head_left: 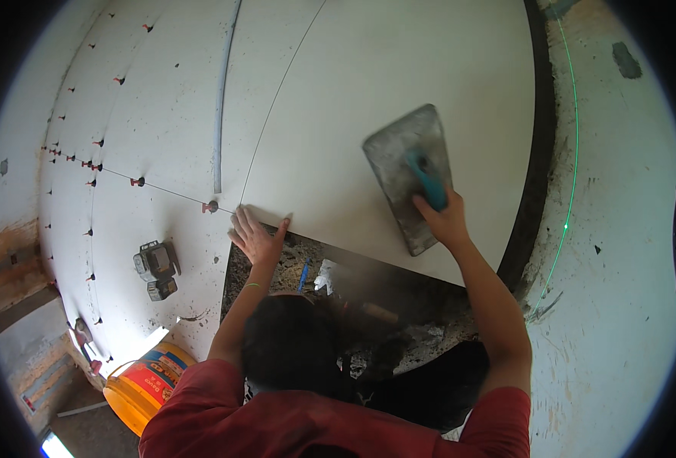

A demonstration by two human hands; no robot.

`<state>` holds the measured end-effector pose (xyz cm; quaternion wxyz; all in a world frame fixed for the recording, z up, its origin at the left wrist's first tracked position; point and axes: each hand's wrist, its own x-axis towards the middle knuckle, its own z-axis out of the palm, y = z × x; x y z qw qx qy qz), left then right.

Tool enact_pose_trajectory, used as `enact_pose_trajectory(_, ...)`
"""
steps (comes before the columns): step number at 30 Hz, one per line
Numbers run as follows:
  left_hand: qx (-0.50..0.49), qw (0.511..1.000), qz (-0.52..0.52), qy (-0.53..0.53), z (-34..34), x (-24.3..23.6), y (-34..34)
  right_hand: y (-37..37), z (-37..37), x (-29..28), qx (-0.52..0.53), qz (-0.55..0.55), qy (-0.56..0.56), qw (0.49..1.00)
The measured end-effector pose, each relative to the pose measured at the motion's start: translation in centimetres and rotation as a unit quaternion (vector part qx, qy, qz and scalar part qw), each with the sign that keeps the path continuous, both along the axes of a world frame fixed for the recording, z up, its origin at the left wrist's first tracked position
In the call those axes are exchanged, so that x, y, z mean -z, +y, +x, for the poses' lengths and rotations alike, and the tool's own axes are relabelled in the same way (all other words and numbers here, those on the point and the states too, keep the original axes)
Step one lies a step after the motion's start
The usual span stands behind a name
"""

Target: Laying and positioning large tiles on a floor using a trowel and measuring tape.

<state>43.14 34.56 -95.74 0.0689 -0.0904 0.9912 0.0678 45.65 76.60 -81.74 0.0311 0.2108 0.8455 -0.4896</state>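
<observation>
My right hand (445, 220) grips the teal handle of a grey rectangular float (400, 146), whose plate lies against a large pale tile (475, 84). The float looks slightly blurred. At the near left corner of that tile rests my left hand (258, 238), fingers stretched out flat and thumb apart, with nothing held. Just beyond its fingertips a thin joint line runs between the tiles. A red-handled tile leveling clip (211, 207) sits in the joint to the left of this hand.
More red leveling clips (138, 182) line the joints on the left. A laser level (157, 269) and a long metal strip (222, 107) lie on the tiles. A yellow bucket (135, 397) stands lower left. Rough dark floor holds a blue pen (304, 275). A green laser line crosses the right wall (620, 191).
</observation>
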Motion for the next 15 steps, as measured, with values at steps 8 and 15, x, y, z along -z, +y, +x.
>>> enact_pose_trajectory(8, 0.020, 0.999, 0.012, 0.032, -0.3, 0.9, 1.5, -0.8, -2.1, 9.6, -0.056, 0.199, -0.115, 0.972)
enact_pose_trajectory(15, -0.040, 0.998, -0.004, -0.054, -1.2, -2.4, 3.0, -0.7, -1.5, 9.5, -0.035, 0.150, -0.152, 0.976)
